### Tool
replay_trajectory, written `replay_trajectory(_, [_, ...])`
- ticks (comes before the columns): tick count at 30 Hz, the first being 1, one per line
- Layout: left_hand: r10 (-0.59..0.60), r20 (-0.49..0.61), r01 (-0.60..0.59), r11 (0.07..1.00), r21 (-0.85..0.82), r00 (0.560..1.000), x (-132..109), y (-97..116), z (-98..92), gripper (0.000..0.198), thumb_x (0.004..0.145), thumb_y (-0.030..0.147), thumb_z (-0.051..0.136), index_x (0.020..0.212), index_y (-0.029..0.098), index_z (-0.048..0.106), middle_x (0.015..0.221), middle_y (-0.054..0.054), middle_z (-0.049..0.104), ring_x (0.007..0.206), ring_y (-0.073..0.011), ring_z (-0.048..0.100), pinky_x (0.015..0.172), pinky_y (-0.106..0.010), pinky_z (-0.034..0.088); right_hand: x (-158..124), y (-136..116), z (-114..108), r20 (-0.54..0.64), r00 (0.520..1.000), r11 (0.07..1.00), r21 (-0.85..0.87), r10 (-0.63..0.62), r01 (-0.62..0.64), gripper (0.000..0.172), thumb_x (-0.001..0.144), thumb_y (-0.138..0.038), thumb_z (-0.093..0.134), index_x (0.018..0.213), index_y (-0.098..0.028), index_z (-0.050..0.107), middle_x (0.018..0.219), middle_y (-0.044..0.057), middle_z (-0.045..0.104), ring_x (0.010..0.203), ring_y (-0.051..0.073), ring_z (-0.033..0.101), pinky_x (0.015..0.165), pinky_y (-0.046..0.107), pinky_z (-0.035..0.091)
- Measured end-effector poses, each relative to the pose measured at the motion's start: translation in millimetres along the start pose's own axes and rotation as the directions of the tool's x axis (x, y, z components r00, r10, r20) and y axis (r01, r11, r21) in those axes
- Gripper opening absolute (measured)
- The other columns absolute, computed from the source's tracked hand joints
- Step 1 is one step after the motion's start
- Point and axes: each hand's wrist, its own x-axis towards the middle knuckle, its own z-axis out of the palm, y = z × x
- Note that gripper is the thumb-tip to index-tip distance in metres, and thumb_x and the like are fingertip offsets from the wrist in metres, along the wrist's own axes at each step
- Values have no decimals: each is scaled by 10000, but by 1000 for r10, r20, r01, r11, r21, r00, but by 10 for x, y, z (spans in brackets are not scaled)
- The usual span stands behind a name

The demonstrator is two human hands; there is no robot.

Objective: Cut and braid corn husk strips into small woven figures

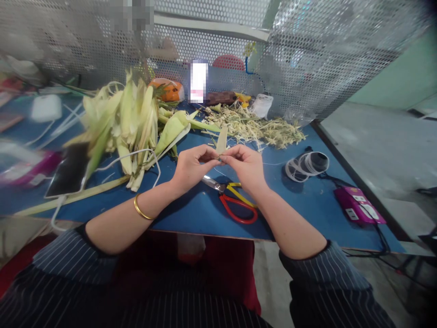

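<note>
My left hand (193, 165) and my right hand (246, 165) meet above the blue table (191, 214), fingertips pinched together on a pale green leaf strip (221, 140) that stands up between them. A thin thread trails from my right hand toward the spools. Red and yellow handled scissors (235, 200) lie on the table just below my hands. A gold bangle circles my left wrist.
A heap of pale green leaves (126, 123) lies to the left, with a phone (70, 171) on a white cable. Shredded leaf scraps (259, 127) lie at the back. Thread spools (307, 165) and a magenta device (358, 205) sit to the right. A perforated metal screen (324, 54) stands behind.
</note>
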Motion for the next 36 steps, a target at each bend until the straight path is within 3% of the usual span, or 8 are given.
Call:
replay_trajectory(4, [34, -13, -33, 997, 71, 999, -6, -2, -16, 96, 806, 287, 731, 809, 191, 736, 819, -35, 754, 746, -151, 671, 746, -274, 525, -1, -5, -1, 23, 1000, 1000, 18, 12, -12, 119, 731, -232, 758, 726, -200, 643, 672, -3, 709, 645, 139, 672, 705, 330, 560])
replay_trajectory(11, [77, -54, -75, 996, 41, 996, 28, -65, -20, 91, 812, 271, 722, 803, 183, 747, 803, -37, 751, 732, -147, 668, 720, -271, 512, 3, -4, -10, 19, 1000, 998, 62, 1, -2, 137, 717, -247, 764, 730, -203, 635, 643, -25, 688, 614, 133, 671, 656, 305, 556])
replay_trajectory(16, [-7, -52, 2, 995, -103, 999, 41, -90, 0, 115, 780, 276, 743, 778, 164, 719, 751, -32, 730, 710, -147, 679, 718, -278, 537, -8, 3, -7, 6, 999, 998, 41, -42, 41, 120, 748, -240, 748, 758, -200, 635, 640, -30, 684, 598, 123, 669, 647, 293, 540])
replay_trajectory(22, [-146, -56, 126, 956, -265, 988, 44, -56, 31, 190, 714, 284, 798, 733, 152, 663, 698, -15, 707, 650, -132, 684, 673, -267, 552, -4, 23, 3, -4, 999, 997, 72, -33, 33, 226, 736, -275, 767, 816, -225, 562, 643, -49, 688, 580, 134, 678, 634, 304, 549])
replay_trajectory(28, [-263, 2, 243, 891, -385, 965, 64, -20, 33, 297, 669, 251, 822, 922, 140, 713, 747, -16, 728, 656, -123, 682, 687, -267, 559, 11, 31, 2, 6, 1000, 997, 72, -30, 29, 279, 722, -306, 788, 831, -222, 545, 633, -60, 685, 556, 129, 672, 625, 300, 540])
replay_trajectory(31, [-248, 7, 235, 906, -353, 969, 60, -49, 20, 220, 682, 282, 814, 820, 134, 728, 782, -34, 734, 678, -121, 666, 704, -268, 549, 12, 44, 5, 10, 1000, 998, 66, -13, 13, 261, 727, -284, 778, 828, -219, 546, 628, -56, 681, 555, 130, 671, 621, 302, 534])
replay_trajectory(36, [-126, -42, 117, 978, -171, 991, 49, -128, 18, 156, 746, 285, 761, 751, 148, 685, 726, -16, 699, 692, -124, 655, 710, -256, 518, 2, 71, 20, -22, 999, 999, 15, -32, 32, 221, 743, -244, 750, 841, -219, 554, 659, -52, 682, 604, 131, 675, 665, 317, 533])
